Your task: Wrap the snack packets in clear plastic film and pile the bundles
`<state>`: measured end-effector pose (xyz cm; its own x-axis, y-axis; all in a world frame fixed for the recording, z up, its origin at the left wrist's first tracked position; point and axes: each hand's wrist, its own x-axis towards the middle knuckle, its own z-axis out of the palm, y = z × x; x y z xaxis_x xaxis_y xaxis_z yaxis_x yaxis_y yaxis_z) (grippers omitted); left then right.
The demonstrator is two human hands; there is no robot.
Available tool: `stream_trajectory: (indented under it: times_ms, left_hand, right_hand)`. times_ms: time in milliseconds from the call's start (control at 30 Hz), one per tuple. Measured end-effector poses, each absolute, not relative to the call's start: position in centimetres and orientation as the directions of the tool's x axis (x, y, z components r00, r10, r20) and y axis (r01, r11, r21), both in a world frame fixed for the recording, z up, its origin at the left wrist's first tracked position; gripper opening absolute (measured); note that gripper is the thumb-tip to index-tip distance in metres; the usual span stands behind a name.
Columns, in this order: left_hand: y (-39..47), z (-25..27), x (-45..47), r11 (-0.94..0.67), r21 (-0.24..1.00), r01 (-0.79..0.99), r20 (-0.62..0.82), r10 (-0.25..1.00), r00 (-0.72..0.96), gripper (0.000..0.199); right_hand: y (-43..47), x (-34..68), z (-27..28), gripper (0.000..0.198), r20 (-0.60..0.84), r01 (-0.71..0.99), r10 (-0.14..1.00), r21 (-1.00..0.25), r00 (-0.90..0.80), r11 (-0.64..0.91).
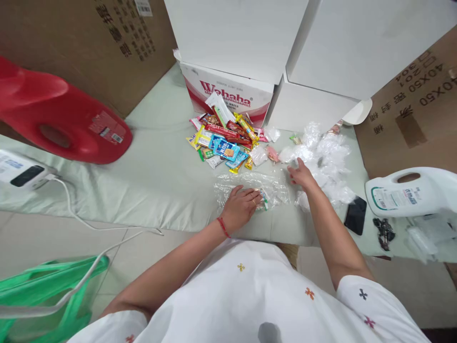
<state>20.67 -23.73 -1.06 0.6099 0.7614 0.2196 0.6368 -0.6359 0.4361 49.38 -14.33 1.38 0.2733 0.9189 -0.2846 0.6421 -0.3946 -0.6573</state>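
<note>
My left hand (242, 207) lies flat, fingers stretched out, over a clear plastic bag (228, 183) on the table. A small packet with green and white print (264, 200) shows past its fingertips, partly covered. My right hand (302, 175) is at the left edge of a heap of crumpled clear plastic bags (326, 157). Its fingers are apart and nothing shows between them. Beyond both hands is a pile of wrapped snacks (226, 150) in blue, red, yellow and green. A pink packet (272, 153) sits between that pile and the plastic heap.
Behind the snacks stand a Wahaha carton (228, 90) and white boxes (239, 33). A red jug (71, 114) and a white device (23, 169) with a cable are at left. A white detergent bottle (410, 190), phone (356, 215) and keys (384, 233) lie at right.
</note>
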Motion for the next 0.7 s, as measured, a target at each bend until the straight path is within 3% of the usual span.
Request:
stream_trajectory:
  times_ms: [67,133,233,333,400,500,567,700]
  left_hand:
    - [-23.7,-1.0,20.4,-0.639,0.448,0.625,0.210,0.755,0.621,0.036]
    - [-23.8,-1.0,20.3,-0.640,0.459,0.616,0.205,0.752,0.627,0.037]
    - [-24.0,-1.2,20.4,-0.644,0.466,0.607,0.210,0.747,0.631,0.037]
    - [-24.0,-1.2,20.4,-0.651,0.458,0.605,0.223,0.743,0.631,0.035]
    - [-23.9,-1.2,20.4,-0.656,0.453,0.603,0.227,0.739,0.634,0.035]
    - [-24.0,-1.1,20.4,-0.672,0.447,0.590,0.225,0.723,0.654,0.037]
    - [-24.0,-1.1,20.4,-0.681,0.444,0.582,0.227,0.714,0.663,0.038]
    - [-24.2,-1.2,20.4,-0.691,0.434,0.578,0.250,0.709,0.660,0.040]
  right_hand:
    - [-14.4,49.9,2.3,0.052,-0.154,0.707,0.929,-0.610,0.335,-0.356]
    - [-15.1,49.1,3.4,0.038,0.062,0.824,0.957,-0.526,0.285,-0.211]
    - [-15.8,45.4,3.9,0.033,0.243,0.913,0.965,-0.361,-0.103,0.188]
    - [-14.7,41.0,2.8,0.038,0.056,0.838,0.865,-0.223,-0.499,0.498]
    - [-13.2,39.0,1.8,0.041,-0.095,0.831,0.836,-0.213,-0.541,0.514]
    - [-11.4,38.0,1.4,0.022,-0.201,0.832,0.818,-0.276,-0.539,0.481]
    - [-11.2,38.5,2.1,0.016,-0.198,0.803,0.795,-0.329,-0.573,0.497]
    - [-14.3,40.4,4.6,0.017,-0.018,0.642,0.727,-0.485,-0.686,0.594]
